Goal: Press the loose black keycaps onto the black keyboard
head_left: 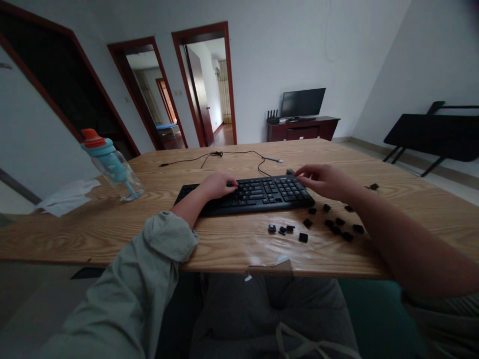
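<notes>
A black keyboard [258, 203] lies on the wooden table in front of me. My left hand [217, 185] rests over its left part, thumb and fingertips drawn together on the keys; anything between them is hidden. At the keyboard's back right corner is my right hand [320, 179], its fingers reaching left with the thumb a little apart. Just beyond those fingertips sits a small grey piece [290, 171]; whether they touch it is unclear. Several loose black keycaps [340, 221] are scattered right of the keyboard, and more keycaps [282, 230] lie in front of it.
A thin black cable [239, 152] runs across the table [149, 234] behind the keyboard. To the left stand a clear bottle [118, 167] with a red lid and some white tissue [69, 197]. The table's near edge is in front of my lap.
</notes>
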A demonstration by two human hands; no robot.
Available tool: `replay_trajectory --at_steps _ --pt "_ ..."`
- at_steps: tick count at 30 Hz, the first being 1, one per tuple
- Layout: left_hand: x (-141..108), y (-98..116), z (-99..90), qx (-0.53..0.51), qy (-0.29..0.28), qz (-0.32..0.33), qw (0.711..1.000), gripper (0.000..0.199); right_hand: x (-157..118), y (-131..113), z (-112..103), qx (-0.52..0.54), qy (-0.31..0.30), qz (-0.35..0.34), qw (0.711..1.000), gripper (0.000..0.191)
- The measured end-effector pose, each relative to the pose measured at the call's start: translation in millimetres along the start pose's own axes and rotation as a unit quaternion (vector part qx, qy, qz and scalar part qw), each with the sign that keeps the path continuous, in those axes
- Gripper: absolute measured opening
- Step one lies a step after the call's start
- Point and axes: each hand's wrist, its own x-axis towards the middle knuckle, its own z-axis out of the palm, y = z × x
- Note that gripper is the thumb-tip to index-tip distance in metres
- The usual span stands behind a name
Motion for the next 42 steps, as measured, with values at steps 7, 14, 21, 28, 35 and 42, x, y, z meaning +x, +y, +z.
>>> replay_trajectory --at_steps 7,14,21,28,35,42 --pt "2 -4 0.7 -0.019 -0.011 0.026 0.999 0.019 0 -2 -1 -0.009 -0.007 0.004 1.0 0.034" --pt "1 -5 0.5 0.014 -0.005 0.052 0.999 0.024 -1 -2 -2 -0.008 0.013 0.0 1.0 0.033" --pt "-4 -7 8.4 -0.011 0.001 0.003 1.0 0.034 -9 -25 -24 0.127 0.209 -0.011 0.97 0.031" --pt "-11 -2 0.9 0.044 -0.002 0.015 0.999 0.043 -75 -36 -57 -0.014 -0.066 0.048 0.997 0.038" --pt "-9 4 1.6 0.061 -0.021 0.004 0.998 0.041 -132 -50 -60 -0.081 -0.159 0.047 0.983 0.039" --pt "-15 14 -5.6 0.033 0.06 0.024 0.997 0.042 -99 -92 1 -0.136 -0.178 -0.078 0.972 0.035"
